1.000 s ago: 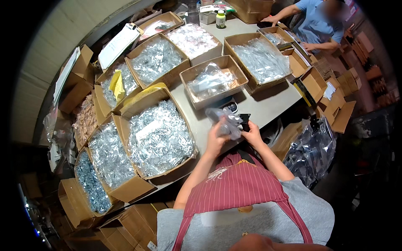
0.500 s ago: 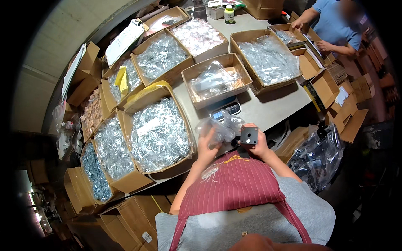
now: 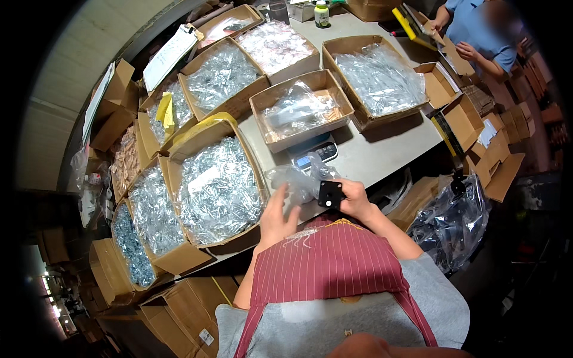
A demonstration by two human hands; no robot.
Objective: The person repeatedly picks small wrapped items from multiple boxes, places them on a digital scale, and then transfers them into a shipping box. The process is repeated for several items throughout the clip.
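My right hand (image 3: pixel 354 201) grips a black square plate (image 3: pixel 330 194) with holes near its corners, held over the table's front edge. Just left of the plate, a crumpled clear plastic bag (image 3: pixel 296 179) lies on the table; whatever is in it cannot be made out. My left hand (image 3: pixel 276 218) is beside the bag with thumb and fingers apart, and I see nothing in its grasp. Beyond the bag is a small digital scale (image 3: pixel 322 154), partly beneath a cardboard tray (image 3: pixel 276 143) of clear bags and copper-coloured pieces.
Left of my hands stands a large box (image 3: pixel 261 185) of bagged metal parts, with several similar boxes around it. Another carton (image 3: pixel 388 122) of clear bags sits farther right. Black plastic-wrapped items (image 3: pixel 450 224) are at my right. A co-worker (image 3: pixel 480 36) handles cardboard at the far right.
My left hand has moved left and down, its fingers spreading from the bag. My right hand has brought the black plate left. At the far right, the co-worker has tilted up a yellow-edged box.
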